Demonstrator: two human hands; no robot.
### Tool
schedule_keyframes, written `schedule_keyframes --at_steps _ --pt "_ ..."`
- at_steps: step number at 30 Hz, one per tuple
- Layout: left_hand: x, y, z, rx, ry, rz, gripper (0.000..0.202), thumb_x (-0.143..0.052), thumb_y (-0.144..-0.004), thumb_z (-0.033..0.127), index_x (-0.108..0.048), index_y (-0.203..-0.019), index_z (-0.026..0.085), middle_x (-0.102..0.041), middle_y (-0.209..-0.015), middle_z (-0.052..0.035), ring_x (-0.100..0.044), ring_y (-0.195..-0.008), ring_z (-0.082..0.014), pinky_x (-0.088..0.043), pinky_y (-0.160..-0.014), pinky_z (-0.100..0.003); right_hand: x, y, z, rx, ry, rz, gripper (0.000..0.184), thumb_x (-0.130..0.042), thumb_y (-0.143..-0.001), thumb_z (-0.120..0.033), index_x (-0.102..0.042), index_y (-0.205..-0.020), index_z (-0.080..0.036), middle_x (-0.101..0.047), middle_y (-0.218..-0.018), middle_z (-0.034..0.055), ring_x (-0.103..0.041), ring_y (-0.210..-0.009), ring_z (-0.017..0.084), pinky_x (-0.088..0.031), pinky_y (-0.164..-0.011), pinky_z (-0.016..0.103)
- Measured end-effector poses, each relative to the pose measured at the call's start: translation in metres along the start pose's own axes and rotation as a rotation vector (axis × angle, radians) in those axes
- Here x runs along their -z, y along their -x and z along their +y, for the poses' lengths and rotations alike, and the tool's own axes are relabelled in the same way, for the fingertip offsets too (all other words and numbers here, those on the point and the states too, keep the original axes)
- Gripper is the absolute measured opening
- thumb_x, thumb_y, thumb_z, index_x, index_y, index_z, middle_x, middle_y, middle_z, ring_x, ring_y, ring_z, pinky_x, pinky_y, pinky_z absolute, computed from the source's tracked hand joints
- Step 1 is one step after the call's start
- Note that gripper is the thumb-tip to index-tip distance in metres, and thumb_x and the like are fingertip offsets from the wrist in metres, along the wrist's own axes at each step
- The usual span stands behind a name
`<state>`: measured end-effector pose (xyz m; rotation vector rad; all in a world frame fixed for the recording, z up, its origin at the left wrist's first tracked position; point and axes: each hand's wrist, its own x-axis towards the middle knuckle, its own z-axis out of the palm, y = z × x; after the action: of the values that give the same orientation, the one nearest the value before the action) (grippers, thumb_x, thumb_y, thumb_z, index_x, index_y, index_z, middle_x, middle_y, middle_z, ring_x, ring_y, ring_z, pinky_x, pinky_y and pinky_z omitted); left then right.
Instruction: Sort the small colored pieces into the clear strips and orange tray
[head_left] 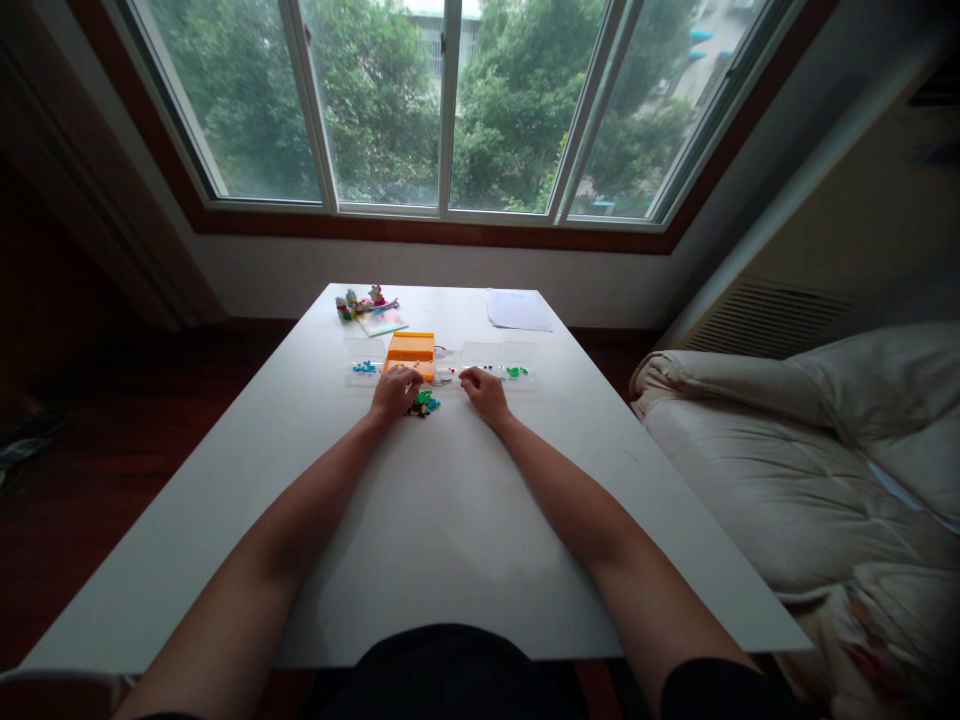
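My left hand [397,392] is at the near edge of an open orange box [412,343], its fingers curled and bunched together. Just right of that hand, a small pile of green, blue and dark pieces [424,403] lies on the white table. My right hand [484,391] is at the near side of a clear compartment box, with thumb and fingers pinched together; whatever they may hold is too small to make out. Close by in the clear boxes are a few red bits [452,371] and, further right, green pieces [517,372]. Blue pieces [364,367] sit in a clear box on the left.
Small figurines [360,302] and a colourful card [382,321] lie at the table's far left. A sheet of paper [517,309] is at its far right. The white table [442,540] reaches toward a window [442,110]. A cushioned bed or sofa [802,470] stands on the right.
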<state>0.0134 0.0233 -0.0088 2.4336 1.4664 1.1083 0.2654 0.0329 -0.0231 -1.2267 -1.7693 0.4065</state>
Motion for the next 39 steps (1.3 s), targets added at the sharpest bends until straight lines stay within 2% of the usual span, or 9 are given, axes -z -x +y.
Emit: schedule_keyframes --at_steps 5,11,14,18,22,28,30,33,39 --pt "0.007 -0.001 -0.016 0.229 0.077 0.167 0.017 -0.053 -0.089 0.021 -0.069 -0.095 0.020 -0.071 -0.091 -0.0057 -0.062 -0.082 -0.0210 -0.047 -0.078 -0.033 0.000 0.000 0.001 0.005 0.000 -0.006 0.021 -0.057 -0.085 -0.024 -0.075 -0.097 -0.021 -0.071 -0.081 0.0013 -0.059 -0.071 0.016 -0.045 -0.070 0.027" --pt "0.018 -0.001 -0.047 0.553 0.128 0.328 0.018 -0.054 -0.086 0.025 -0.068 -0.096 0.022 -0.065 -0.073 0.0000 -0.061 -0.069 -0.0176 -0.043 -0.066 -0.028 0.000 0.001 0.000 0.000 0.003 -0.019 0.021 -0.057 -0.085 -0.024 -0.075 -0.096 -0.021 -0.071 -0.079 0.0012 -0.059 -0.069 0.016 -0.046 -0.069 0.026" --pt "0.021 -0.001 -0.064 0.638 0.228 0.393 0.021 -0.054 -0.085 0.026 -0.069 -0.099 0.021 -0.070 -0.080 -0.0015 -0.065 -0.075 -0.0174 -0.047 -0.068 -0.026 0.000 0.001 -0.001 0.000 0.006 -0.020 0.020 -0.057 -0.085 -0.023 -0.075 -0.096 -0.021 -0.071 -0.079 0.0011 -0.059 -0.069 0.016 -0.046 -0.069 0.026" --pt "0.019 -0.001 -0.075 0.682 0.377 0.395 0.037 -0.049 -0.085 0.021 -0.067 -0.117 0.020 -0.076 -0.095 -0.0036 -0.066 -0.072 -0.0141 -0.051 -0.071 -0.026 0.000 0.001 -0.001 -0.001 0.002 -0.019 0.021 -0.057 -0.085 -0.023 -0.075 -0.095 -0.021 -0.072 -0.080 0.0013 -0.060 -0.071 0.016 -0.046 -0.070 0.026" --pt "0.019 -0.001 -0.075 0.656 0.393 0.362 0.045 -0.048 -0.085 0.020 -0.065 -0.127 0.021 -0.077 -0.102 -0.0036 -0.065 -0.068 -0.0133 -0.051 -0.067 -0.025 0.000 0.001 -0.002 -0.005 0.004 -0.030 0.021 -0.057 -0.084 -0.023 -0.074 -0.095 -0.021 -0.071 -0.079 0.0011 -0.059 -0.070 0.016 -0.045 -0.069 0.026" --pt "0.021 0.001 -0.067 0.619 0.224 0.345 0.032 -0.053 -0.086 0.024 -0.072 -0.111 0.022 -0.076 -0.097 -0.0044 -0.067 -0.078 -0.0174 -0.051 -0.076 -0.029 0.001 0.002 -0.004 0.009 0.030 -0.059 0.020 -0.058 -0.086 -0.022 -0.074 -0.096 -0.021 -0.071 -0.080 0.0009 -0.059 -0.070 0.016 -0.045 -0.070 0.026" --pt "0.020 0.001 -0.059 0.533 0.159 0.296 0.026 -0.056 -0.085 0.025 -0.074 -0.104 0.022 -0.076 -0.097 -0.0053 -0.066 -0.081 -0.0195 -0.051 -0.080 -0.032 0.001 0.003 -0.006 0.027 0.052 -0.080 0.018 -0.059 -0.085 -0.021 -0.074 -0.096 -0.021 -0.070 -0.079 0.0004 -0.059 -0.070 0.015 -0.044 -0.070 0.026" --pt "0.015 0.000 -0.042 0.328 0.100 0.167 0.022 -0.058 -0.086 0.025 -0.075 -0.099 0.021 -0.074 -0.101 -0.0067 -0.064 -0.081 -0.0203 -0.051 -0.084 -0.034 -0.001 0.004 -0.008 0.075 0.079 -0.137 0.017 -0.060 -0.086 -0.020 -0.074 -0.095 -0.021 -0.070 -0.079 0.0002 -0.058 -0.070 0.015 -0.044 -0.070 0.025" --pt "0.002 0.001 -0.004 -0.065 0.016 -0.098 0.014 -0.064 -0.086 0.027 -0.076 -0.091 0.024 -0.070 -0.102 -0.0071 -0.058 -0.102 -0.0254 -0.048 -0.094 -0.040 -0.005 0.005 -0.009 0.186 0.089 -0.202 0.015 -0.060 -0.088 -0.018 -0.074 -0.092 -0.021 -0.071 -0.086 0.0026 -0.058 -0.074 0.015 -0.044 -0.074 0.026"
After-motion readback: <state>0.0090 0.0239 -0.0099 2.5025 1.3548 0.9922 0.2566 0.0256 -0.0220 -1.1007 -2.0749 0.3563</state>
